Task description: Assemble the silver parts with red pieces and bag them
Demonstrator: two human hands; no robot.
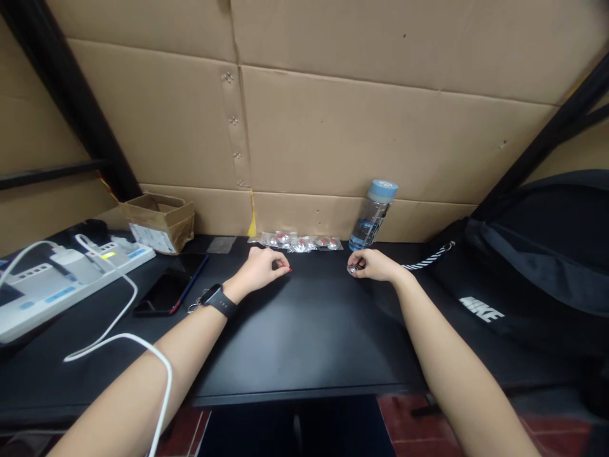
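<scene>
My left hand [261, 271] is over the black table, thumb and forefinger pinched together at a tiny red piece [290, 270], too small to name. A dark smartwatch is on that wrist. To the right, my right hand [373, 264] has its fingertips closed on a small, shiny, round metal piece [353, 270] close to the tabletop. The two hands are apart. Behind them, several small clear plastic bags [304, 242] with silver and red contents lie in a row along the cardboard wall.
A water bottle [371, 219] with a blue lid stands behind my right hand. A black backpack [533, 266] fills the right side. At left are a phone [171, 285], a small cardboard box [164, 222] and a power strip [71, 292]; its white cable crosses my left forearm.
</scene>
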